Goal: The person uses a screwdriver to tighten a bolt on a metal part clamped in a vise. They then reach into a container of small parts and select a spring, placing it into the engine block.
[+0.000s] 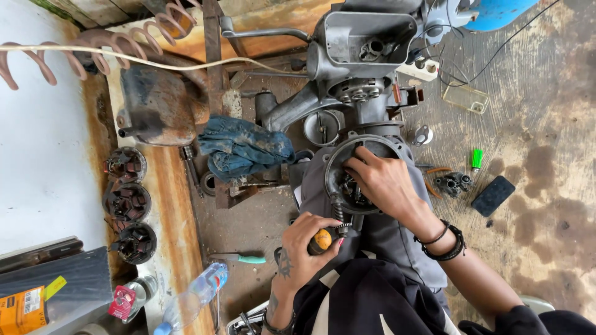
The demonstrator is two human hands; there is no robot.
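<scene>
- Fingers of the left hand [304, 245] clench an orange-handled screwdriver [327, 237], wrist bent upward.
- Right hand [382, 180] reaches into the round opening of the grey engine casing [366, 170], at the floor's middle.
- Its fingertips are hidden inside; grip cannot be told.
- Screwdriver tip obscured.

We cannot see the fingertips of the right hand [383, 181]; they sit inside the round opening of the grey engine casing [372, 229]. The left hand [304, 245] covers most of the orange-handled screwdriver [321, 240], and its tip is not visible to us. The clear plastic bottle [189, 301] runs off the bottom edge. The blue container [496, 12] is cut at the top edge. Small parts [452, 182] on the floor are too small to identify.
</scene>
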